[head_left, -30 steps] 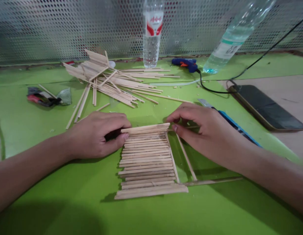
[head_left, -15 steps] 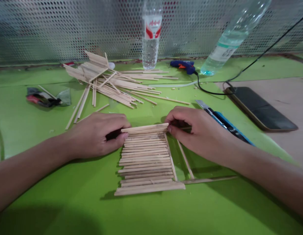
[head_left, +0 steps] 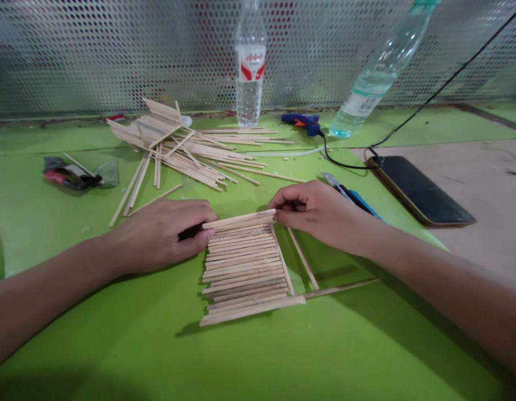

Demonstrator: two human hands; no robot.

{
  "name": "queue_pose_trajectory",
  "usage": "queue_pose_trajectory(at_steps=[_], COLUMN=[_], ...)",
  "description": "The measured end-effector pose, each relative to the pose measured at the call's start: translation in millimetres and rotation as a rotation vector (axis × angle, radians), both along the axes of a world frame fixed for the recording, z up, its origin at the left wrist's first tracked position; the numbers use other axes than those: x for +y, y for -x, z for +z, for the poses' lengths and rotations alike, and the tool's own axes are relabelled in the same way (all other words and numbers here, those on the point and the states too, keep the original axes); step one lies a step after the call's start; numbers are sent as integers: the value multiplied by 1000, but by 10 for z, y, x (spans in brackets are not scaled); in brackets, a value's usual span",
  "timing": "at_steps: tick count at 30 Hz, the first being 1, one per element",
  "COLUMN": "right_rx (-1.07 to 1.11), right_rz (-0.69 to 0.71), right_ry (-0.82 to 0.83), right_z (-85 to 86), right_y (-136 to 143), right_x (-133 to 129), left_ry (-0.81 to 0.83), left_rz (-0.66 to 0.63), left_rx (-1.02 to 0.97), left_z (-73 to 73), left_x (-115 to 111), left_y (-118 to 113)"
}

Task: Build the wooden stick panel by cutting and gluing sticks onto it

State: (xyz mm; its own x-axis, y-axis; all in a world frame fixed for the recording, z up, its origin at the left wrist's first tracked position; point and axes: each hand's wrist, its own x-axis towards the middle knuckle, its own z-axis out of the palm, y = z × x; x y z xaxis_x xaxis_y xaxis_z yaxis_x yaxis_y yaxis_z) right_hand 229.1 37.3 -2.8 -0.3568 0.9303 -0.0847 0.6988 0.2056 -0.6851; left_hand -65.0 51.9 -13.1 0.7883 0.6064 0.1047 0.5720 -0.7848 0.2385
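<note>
A panel of thin wooden sticks (head_left: 245,264), laid side by side in rows, rests on the green tabletop. Longer sticks form a frame that reaches out from its right side. My left hand (head_left: 178,234) pinches the panel's far left corner between thumb and fingers. At the far right corner, my right hand (head_left: 311,214) is closed on the end of the top stick (head_left: 241,219); its curled fingertips are partly hidden. The top stick lies slightly tilted, its right end farther away than its left.
Behind the panel lies a pile of loose sticks (head_left: 178,147). Farther back are a water bottle (head_left: 249,83), a leaning bottle (head_left: 362,94) and a blue glue gun (head_left: 303,122) with its cord. A utility knife (head_left: 352,195) and phone (head_left: 420,189) lie right, a dark packet (head_left: 72,171) left.
The stick panel has turned slightly, its right side shifting away from me, with both hands still at its far corners. The whole view has shifted a little.
</note>
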Motion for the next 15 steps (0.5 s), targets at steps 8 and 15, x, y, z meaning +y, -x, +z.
queue_pose_trajectory(at_steps=[8,15], right_rx=[-13,12], right_rz=[-15,-9], right_ry=[-31,-120], right_z=[-39,-95], right_y=[-2,-3], right_x=[32,-74], left_ry=[14,3], left_rz=[15,22], left_rx=[17,33], left_z=[15,23], left_x=[1,-5], left_y=[-6,-10])
